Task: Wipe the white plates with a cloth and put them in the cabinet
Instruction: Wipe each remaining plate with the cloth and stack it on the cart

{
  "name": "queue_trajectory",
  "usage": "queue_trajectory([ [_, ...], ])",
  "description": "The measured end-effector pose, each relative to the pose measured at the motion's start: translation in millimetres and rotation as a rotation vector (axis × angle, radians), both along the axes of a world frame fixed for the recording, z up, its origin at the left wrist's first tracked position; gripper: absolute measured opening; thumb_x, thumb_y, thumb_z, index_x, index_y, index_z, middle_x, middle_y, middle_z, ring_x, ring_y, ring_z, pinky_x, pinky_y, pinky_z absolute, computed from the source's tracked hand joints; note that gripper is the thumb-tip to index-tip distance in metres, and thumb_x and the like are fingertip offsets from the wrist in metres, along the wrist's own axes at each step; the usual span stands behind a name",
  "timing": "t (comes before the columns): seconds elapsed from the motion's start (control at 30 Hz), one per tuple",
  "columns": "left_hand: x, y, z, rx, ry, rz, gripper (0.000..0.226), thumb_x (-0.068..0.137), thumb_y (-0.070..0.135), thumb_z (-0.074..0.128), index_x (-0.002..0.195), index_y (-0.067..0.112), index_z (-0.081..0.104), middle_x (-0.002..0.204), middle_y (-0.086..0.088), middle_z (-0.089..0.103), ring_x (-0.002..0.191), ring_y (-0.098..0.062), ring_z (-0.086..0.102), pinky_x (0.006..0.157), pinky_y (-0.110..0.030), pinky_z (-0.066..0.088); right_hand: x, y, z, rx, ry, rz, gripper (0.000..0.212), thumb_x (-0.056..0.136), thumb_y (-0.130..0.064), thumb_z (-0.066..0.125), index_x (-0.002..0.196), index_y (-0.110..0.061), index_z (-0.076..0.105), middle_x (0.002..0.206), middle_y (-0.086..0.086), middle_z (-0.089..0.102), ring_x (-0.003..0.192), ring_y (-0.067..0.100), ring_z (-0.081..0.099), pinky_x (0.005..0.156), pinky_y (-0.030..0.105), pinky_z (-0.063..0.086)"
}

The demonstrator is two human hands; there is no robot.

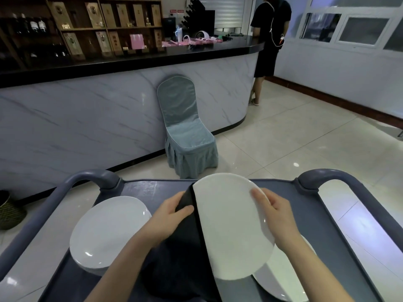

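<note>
A white plate (231, 225) is held tilted above the grey-blue cart worktop (141, 188), its far rim reaching just over the worktop's far edge. The right hand (277, 216) grips the plate's right rim, its fingers (259, 197) curled onto the face. The left hand (170, 216) pinches a black cloth (181, 258) against the plate's left edge, and the cloth hangs down towards the near edge of the view. Curved handles (91, 174) rise at both far corners of the cart. Beyond them lies open tiled floor (305, 138), widest to the right; a covered chair (185, 131) stands ahead against the marble-fronted bar (87, 110). On the worktop, a stack of white plates (109, 232) sits left of the cloth, and more plates (281, 280) lie under the held one's right side. Shelves (98, 25) behind the bar hold boxes and bottles. A woven basket (8, 212) stands at far left, its contents hidden.
</note>
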State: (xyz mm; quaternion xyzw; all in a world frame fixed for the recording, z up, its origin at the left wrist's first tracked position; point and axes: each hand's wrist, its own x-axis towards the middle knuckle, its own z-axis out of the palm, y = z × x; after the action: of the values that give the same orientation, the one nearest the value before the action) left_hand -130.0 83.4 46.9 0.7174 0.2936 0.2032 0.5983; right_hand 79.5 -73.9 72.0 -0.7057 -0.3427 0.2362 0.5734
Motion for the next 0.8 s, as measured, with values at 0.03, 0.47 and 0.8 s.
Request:
queue_trajectory([
  [0.03,0,-1,0,-0.004,-0.012,0.023,0.022,0.096,0.011,0.058,0.113,0.023,0.066,0.109,0.007,0.073,0.102,-0.009,0.067,0.088,-0.024,0.053,-1,-1,-1,-0.006,0.016,-0.006,0.027,0.099,-0.032,0.056,0.08,-0.023,0.073,0.077,-0.005,0.07,0.063,0.0,0.057,0.057,0.009,0.043],
  [0.47,18,-12,-4,0.145,-0.029,0.276,0.007,0.091,0.025,0.067,0.084,0.024,0.07,0.079,0.008,0.072,0.074,-0.001,0.063,0.067,-0.017,0.049,-6,10,7,-0.017,-0.216,0.185,0.025,0.097,-0.034,0.06,0.077,-0.026,0.072,0.074,-0.008,0.068,0.067,-0.001,0.057,0.064,0.012,0.042],
  [0.8,17,-28,-15,-0.043,-0.136,0.662,0.014,0.095,0.022,0.061,0.083,0.021,0.068,0.078,0.009,0.074,0.073,-0.004,0.063,0.066,-0.017,0.052,-19,1,-23,0.052,0.149,-0.109,0.006,0.096,-0.032,0.062,0.096,-0.027,0.065,0.082,-0.013,0.07,0.072,0.002,0.062,0.064,0.014,0.046],
])
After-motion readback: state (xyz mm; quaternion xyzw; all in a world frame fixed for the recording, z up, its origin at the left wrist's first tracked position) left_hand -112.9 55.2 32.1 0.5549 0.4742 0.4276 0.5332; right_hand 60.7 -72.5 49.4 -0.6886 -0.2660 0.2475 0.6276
